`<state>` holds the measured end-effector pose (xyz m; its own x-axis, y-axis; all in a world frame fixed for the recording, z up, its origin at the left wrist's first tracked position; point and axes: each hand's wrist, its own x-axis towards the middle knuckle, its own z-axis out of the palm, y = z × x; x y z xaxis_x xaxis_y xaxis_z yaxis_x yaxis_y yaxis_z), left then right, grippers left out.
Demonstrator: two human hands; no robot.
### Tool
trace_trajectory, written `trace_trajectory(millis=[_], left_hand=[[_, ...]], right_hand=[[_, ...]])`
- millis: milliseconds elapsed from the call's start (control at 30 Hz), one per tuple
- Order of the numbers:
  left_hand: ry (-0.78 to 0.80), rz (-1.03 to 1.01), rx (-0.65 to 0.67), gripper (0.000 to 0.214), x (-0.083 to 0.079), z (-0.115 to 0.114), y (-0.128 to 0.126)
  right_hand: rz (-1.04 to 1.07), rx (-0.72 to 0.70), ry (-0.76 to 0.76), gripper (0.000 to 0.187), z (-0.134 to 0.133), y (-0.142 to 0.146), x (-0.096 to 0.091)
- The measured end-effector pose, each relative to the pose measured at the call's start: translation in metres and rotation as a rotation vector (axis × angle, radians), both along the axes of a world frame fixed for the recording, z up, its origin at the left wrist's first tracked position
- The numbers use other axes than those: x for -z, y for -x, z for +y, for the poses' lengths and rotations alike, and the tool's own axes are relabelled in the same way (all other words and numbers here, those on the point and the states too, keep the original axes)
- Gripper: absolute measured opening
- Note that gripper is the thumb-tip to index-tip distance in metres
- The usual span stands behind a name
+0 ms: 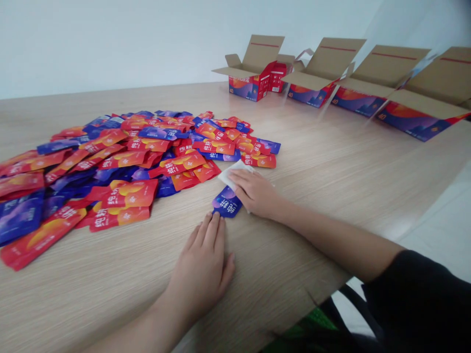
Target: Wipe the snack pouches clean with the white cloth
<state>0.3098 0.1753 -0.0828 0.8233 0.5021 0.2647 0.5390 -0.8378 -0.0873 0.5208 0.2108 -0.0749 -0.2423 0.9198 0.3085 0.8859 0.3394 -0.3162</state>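
A blue pouch (225, 202) with white lettering lies flat on the wooden table between my hands. My left hand (202, 260) rests with fingers stretched out, its fingertips pressing the narrow end of that pouch. Over the pouch's far right end, my right hand (253, 190) holds a folded white cloth or tissue (228, 177) against it, the fingers lying on the cloth. Part of the pouch is hidden under the cloth and fingers. Just left of both hands spreads a large pile of red-orange pouches (125, 196) and blue pouches (20, 215).
Several printed cartons with raised flaps stand in a row at the back right, among them a small one (245, 86) and a wider one (412, 120). A red box (276, 78) sits behind the leftmost carton. The table's (316, 166) near edge runs below my right forearm.
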Motion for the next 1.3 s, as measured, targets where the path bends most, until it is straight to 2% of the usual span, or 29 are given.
trace_trajectory(millis=[67,200,233,267,400,433,467,600,667,767,800,867,967,1000,1033,1133,1200,1233,1300], left_hand=[[-0.011,-0.004,0.001,0.057,0.001,0.000,0.000],[0.011,-0.009,-0.010,0.053,0.003,0.001,0.001],[0.017,-0.009,-0.015,0.054,0.004,0.001,0.001],[0.019,-0.009,-0.018,0.054,0.004,0.001,0.002],[-0.002,-0.009,-0.018,0.058,0.004,0.001,0.002],[-0.009,-0.008,-0.014,0.057,0.004,0.001,0.002],[-0.014,-0.006,-0.009,0.057,0.004,0.001,0.001],[-0.005,-0.004,-0.005,0.055,0.002,0.001,0.001],[-0.005,-0.007,-0.008,0.056,0.002,0.001,0.001],[-0.029,-0.014,0.001,0.058,0.003,0.002,0.002],[-0.038,-0.014,0.005,0.057,0.003,0.002,0.001],[-0.046,-0.012,0.011,0.056,0.002,0.001,0.001],[-0.035,-0.011,0.001,0.053,0.001,0.001,0.000],[-0.030,-0.010,-0.002,0.053,0.001,0.001,0.000],[-0.027,-0.009,-0.003,0.054,0.000,0.001,0.000],[-0.023,-0.008,0.004,0.057,0.001,0.001,0.000],[-0.014,-0.015,0.004,0.057,0.002,0.001,0.001],[-0.008,-0.020,0.003,0.057,0.003,0.001,0.002],[0.002,-0.029,0.002,0.055,0.004,0.001,0.002]], right_hand=[[-0.018,0.038,-0.008,0.049,-0.002,0.002,0.001],[-0.032,-0.276,-0.025,0.047,-0.012,0.016,0.000],[-0.019,-0.310,-0.017,0.045,-0.011,0.017,0.000],[-0.004,-0.289,-0.011,0.044,-0.009,0.015,-0.001],[0.014,0.000,-0.007,0.047,0.000,0.002,0.002],[0.004,0.018,-0.007,0.049,-0.002,0.002,0.002],[-0.005,-0.012,-0.006,0.050,-0.004,0.005,0.002],[0.011,-0.285,0.005,0.047,-0.012,0.016,0.000],[0.043,-0.231,0.013,0.045,-0.006,0.011,-0.001],[0.033,0.014,0.010,0.046,0.002,0.000,0.002],[0.018,0.051,0.003,0.048,0.001,-0.001,0.003],[-0.006,-0.017,-0.013,0.051,-0.005,0.006,0.003],[-0.010,-0.267,-0.019,0.048,-0.013,0.019,0.001],[-0.003,-0.301,-0.009,0.047,-0.012,0.018,0.001],[0.007,-0.279,0.002,0.046,-0.009,0.015,0.000],[0.017,-0.045,0.024,0.047,0.003,-0.002,0.001],[-0.001,0.043,0.022,0.051,0.004,-0.007,0.003],[-0.013,0.025,0.016,0.052,0.002,-0.005,0.003],[-0.032,-0.097,-0.001,0.053,-0.007,0.006,0.003]])
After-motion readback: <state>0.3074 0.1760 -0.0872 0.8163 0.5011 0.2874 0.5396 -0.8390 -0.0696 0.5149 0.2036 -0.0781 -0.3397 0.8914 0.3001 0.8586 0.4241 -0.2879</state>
